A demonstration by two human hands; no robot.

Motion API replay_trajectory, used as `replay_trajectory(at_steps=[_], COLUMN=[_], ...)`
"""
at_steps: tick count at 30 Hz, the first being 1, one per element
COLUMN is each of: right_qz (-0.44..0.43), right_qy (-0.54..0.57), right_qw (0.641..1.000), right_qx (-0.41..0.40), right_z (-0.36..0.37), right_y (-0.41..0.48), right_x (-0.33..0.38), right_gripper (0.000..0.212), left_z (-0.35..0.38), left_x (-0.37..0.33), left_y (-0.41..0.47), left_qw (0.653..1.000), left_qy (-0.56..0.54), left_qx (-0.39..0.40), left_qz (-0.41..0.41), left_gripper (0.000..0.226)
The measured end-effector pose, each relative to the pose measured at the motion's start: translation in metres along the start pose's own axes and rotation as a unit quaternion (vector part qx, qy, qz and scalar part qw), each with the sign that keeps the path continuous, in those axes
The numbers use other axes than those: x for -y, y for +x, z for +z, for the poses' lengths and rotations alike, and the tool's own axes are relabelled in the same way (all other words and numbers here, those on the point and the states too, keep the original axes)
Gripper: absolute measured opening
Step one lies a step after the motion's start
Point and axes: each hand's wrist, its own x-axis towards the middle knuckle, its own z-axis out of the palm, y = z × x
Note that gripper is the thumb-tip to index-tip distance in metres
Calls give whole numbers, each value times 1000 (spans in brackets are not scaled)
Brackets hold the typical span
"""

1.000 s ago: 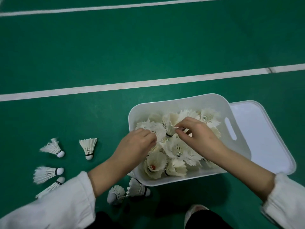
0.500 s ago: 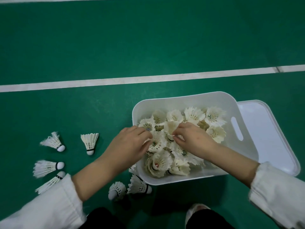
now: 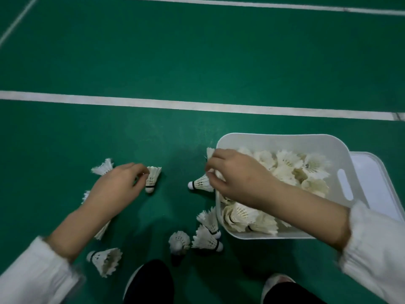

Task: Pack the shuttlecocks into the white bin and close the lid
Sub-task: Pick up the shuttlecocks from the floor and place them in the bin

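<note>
Green court floor [image 3: 197, 62] with white lines. White bin [image 3: 282, 139], right of centre, stood piled with shuttlecocks [image 3: 289, 163]; its lid [image 3: 377, 183] lay off on the floor against the bin's right side. Right hand [image 3: 238, 174], over the bin's left rim, gripped the skirt of one shuttlecock [image 3: 200, 183], cork pointing left, outside the wall. Left hand [image 3: 116, 185], fingers curled, met the upright shuttlecock [image 3: 152, 178] further left; a closed pinch could not be confirmed. Loose shuttlecocks [image 3: 207, 239] lay near. Judged best: lift by the skirt base, seat each cork-down in gaps, keep feathers below the rim so the lid could shut.
</note>
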Motion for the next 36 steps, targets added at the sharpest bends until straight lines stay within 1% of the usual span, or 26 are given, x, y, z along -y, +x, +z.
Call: replay_trajectory(at_steps=[1,3,8,12,15,17,19,21,24,26,28,31,32,34,36], right_qz=[-6,13,140,223,264,296,334,359,340,317,309,298,290,273,264], right_qy=[-2,1,20,-44,-123,-145,-127,-85,-38,-4,27,39,39,45,64], right_qw=[1000,998,980,956,931,915,906,905,925,936,941,947,951,957,960], right_qx=[14,59,140,187,219,233,228,213,168,150,137,111,101,82,64], right_z=[11,38,103,129,142,152,161,163,160,161,160,158,157,154,152], right_y=[11,34,73,82,85,89,94,97,100,100,101,106,109,114,119], right_x=[11,26,37,29,19,15,14,15,18,21,27,34,37,41,43], right_gripper=[27,27,30,37,41,44,53,57,51,46,47,59,59,54,45], left_z=[3,12,42,63,77,88,99,108,114,112,106,91,85,78,76], left_x=[8,22,49,58,58,59,61,63,64,65,70,90,100,125,148], left_y=[0,1,14,39,61,70,73,71,63,54,43,33,34,39,45], left_qw=[1000,999,997,998,998,998,996,993,992,988,983,977,971,952,933], left_qy=[-2,-4,-16,-7,5,2,-3,-9,-46,-85,-117,-131,-139,-158,-164], left_qx=[2,10,40,49,56,62,83,103,101,96,78,3,-20,-41,-33], left_qz=[-15,-40,-61,-47,-38,-33,-41,-53,-67,-89,-119,-166,-191,-259,-319], left_gripper=[17,18,20,31,39,41,41,37,26,24,29,40,44,53,60])
